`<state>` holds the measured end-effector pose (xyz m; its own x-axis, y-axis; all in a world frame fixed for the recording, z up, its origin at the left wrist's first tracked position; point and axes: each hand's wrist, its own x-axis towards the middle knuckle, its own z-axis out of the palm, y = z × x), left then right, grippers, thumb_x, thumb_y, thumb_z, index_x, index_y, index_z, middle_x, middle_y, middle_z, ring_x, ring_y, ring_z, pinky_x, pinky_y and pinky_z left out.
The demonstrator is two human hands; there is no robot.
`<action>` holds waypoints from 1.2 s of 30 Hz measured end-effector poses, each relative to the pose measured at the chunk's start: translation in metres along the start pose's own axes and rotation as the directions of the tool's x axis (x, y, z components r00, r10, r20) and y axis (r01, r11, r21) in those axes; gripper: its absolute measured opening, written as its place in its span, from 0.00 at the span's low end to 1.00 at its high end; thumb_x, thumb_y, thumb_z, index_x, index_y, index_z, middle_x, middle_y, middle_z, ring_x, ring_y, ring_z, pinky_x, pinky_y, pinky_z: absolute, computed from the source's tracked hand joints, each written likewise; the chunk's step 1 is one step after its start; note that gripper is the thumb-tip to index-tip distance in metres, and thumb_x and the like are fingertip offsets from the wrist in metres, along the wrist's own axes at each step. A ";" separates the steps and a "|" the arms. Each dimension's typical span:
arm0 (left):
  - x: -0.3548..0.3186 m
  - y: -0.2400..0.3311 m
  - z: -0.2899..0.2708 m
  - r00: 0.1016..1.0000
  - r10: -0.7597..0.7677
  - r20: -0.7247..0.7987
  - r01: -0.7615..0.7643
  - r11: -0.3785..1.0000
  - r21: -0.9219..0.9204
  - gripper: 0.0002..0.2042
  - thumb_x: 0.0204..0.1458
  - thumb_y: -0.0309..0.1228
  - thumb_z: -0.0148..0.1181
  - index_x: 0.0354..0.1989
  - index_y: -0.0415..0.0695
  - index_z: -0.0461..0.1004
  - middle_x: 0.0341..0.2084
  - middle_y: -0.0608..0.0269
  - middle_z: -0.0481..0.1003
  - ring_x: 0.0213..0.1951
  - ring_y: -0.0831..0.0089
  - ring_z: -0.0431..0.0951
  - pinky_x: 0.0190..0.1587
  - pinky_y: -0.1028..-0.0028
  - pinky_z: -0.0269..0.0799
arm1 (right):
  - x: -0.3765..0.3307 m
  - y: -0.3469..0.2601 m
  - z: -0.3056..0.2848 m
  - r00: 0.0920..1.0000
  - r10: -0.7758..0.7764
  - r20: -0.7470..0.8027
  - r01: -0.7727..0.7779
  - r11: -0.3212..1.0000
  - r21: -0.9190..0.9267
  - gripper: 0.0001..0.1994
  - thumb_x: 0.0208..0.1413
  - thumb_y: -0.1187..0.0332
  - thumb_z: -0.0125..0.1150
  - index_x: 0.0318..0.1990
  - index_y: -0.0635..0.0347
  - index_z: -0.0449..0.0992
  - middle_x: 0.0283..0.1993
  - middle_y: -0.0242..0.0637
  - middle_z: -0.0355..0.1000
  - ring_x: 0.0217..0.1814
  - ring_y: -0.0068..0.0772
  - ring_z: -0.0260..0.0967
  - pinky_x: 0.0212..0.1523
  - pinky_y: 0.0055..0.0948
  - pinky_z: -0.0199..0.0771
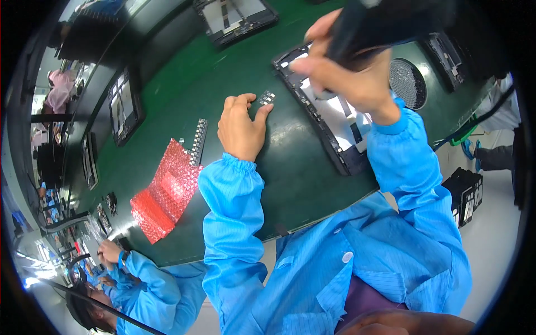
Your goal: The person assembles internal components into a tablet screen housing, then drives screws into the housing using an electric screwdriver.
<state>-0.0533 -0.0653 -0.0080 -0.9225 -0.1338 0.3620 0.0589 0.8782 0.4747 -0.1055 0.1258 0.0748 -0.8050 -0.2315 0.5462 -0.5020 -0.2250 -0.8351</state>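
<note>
My left hand point(242, 127) rests on the green table, with thumb and forefinger closed at the edges of a small circuit board piece point(267, 99) that has pale squares on it. My right hand point(354, 81) is raised over an open tablet-like device point(326, 125), its fingers wrapped round a bulky black object point(385, 28). That object is blurred and runs toward the top edge, so its kind cannot be made out. The device lies tilted on the table, with a dark frame and a bright silvery inside. My right hand and sleeve hide part of it.
Left of my left arm lie red bubble wrap point(167, 190) and a strip of small boards point(198, 142). More open devices point(237, 21) lie about the table. A round mesh dish point(407, 84) stands at the right. A co-worker's hand point(110, 251) is at the lower left.
</note>
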 end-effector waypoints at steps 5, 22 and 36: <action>0.016 -0.002 -0.004 0.949 -0.088 0.303 0.139 0.978 -0.153 0.12 0.37 0.30 0.70 0.29 0.40 0.77 0.24 0.60 0.74 0.26 0.69 0.75 0.29 0.72 0.70 | 0.007 -0.050 -0.065 0.974 0.108 -0.198 -0.092 0.992 0.092 0.29 0.35 0.81 0.70 0.48 0.69 0.64 0.20 0.35 0.68 0.16 0.22 0.65 0.16 0.20 0.62; 0.028 0.012 -0.015 0.904 0.022 0.428 0.054 0.985 -0.165 0.08 0.36 0.18 0.69 0.20 0.33 0.72 0.21 0.62 0.69 0.22 0.78 0.70 0.25 0.79 0.65 | -0.018 0.000 -0.152 0.898 0.149 -0.414 -0.209 0.972 -0.104 0.15 0.42 0.76 0.70 0.35 0.64 0.69 0.19 0.33 0.70 0.15 0.20 0.66 0.15 0.18 0.63; 0.005 -0.013 -0.006 0.949 -0.163 0.271 0.303 0.712 -0.634 0.05 0.47 0.20 0.64 0.28 0.36 0.73 0.28 0.62 0.75 0.27 0.83 0.71 0.31 0.85 0.67 | -0.018 0.029 -0.161 0.953 0.017 -0.304 -0.106 0.955 -0.278 0.13 0.45 0.78 0.66 0.36 0.64 0.67 0.15 0.30 0.67 0.15 0.19 0.64 0.20 0.19 0.65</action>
<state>-0.0565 -0.0804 -0.0078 -0.9882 -0.1451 0.0487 0.0040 0.2936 0.9559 -0.1567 0.2758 0.0303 -0.8716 0.0632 0.4862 -0.4818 0.0729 -0.8732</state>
